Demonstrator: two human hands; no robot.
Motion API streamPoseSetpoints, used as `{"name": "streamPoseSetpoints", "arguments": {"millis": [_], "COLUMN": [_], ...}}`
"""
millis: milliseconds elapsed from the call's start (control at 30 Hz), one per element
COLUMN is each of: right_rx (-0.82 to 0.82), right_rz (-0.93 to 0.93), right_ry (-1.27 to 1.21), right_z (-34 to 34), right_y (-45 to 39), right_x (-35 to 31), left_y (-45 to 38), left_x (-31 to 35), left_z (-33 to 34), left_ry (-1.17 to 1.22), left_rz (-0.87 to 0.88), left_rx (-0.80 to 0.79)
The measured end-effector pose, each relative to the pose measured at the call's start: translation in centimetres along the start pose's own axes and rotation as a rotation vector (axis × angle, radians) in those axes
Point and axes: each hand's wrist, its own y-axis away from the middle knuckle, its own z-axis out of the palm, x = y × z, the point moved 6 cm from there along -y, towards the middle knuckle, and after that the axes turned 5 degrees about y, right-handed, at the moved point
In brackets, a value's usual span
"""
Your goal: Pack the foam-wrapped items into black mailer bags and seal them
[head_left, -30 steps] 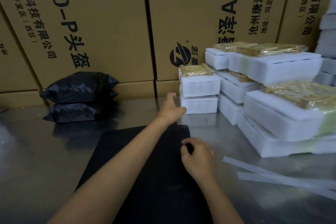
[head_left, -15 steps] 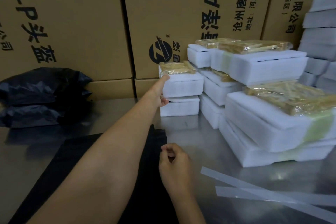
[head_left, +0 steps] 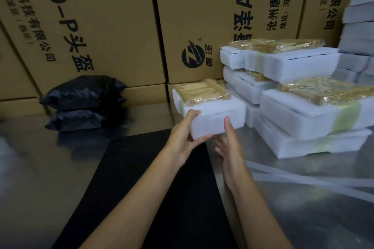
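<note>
Cardboard boxes (head_left: 97,26) back foam stacks (head_left: 293,97) beside the held foam-wrapped item (head_left: 210,111).

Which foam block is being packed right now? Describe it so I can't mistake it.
Start at the white foam stacks right of the black mat. The foam-wrapped item hangs off their left edge, gripped by the left hand. Unlike its neighbours, it's lifted.

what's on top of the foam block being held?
A clear plastic pack of yellowish pieces lies on the foam block, held down by a greenish tape band. The block's contents are hidden.
</note>
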Motion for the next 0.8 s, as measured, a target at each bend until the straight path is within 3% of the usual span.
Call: {"name": "streamPoseSetpoints", "arguments": {"millis": [133, 333, 467, 800], "right_rx": [-0.088, -0.158, -0.125, -0.027], "right_rz": [-0.002, 0.036, 0.051, 0.118], "right_ry": [-0.376, -0.47, -0.464, -0.495], "right_z": [0.0, -1.7, -2.8, -3.7], "right_y": [3.6, 8.3, 11.0, 13.3], "right_x": [0.0, -0.1, -0.1, 0.2], "left_y": [6.8, 12.6, 14.7, 13.3], "left_x": [-1.9, 0.4, 0.5, -2.4], "left_z": [-2.1, -5.3, -10.7, -11.9], "left_ry": [-0.37, -1.077, -1.51, -1.819], "left_rz": [0.039, 0.131, -0.098, -0.017], "left_rx": [0.012, -0.211, -0.257, -0.239]}}
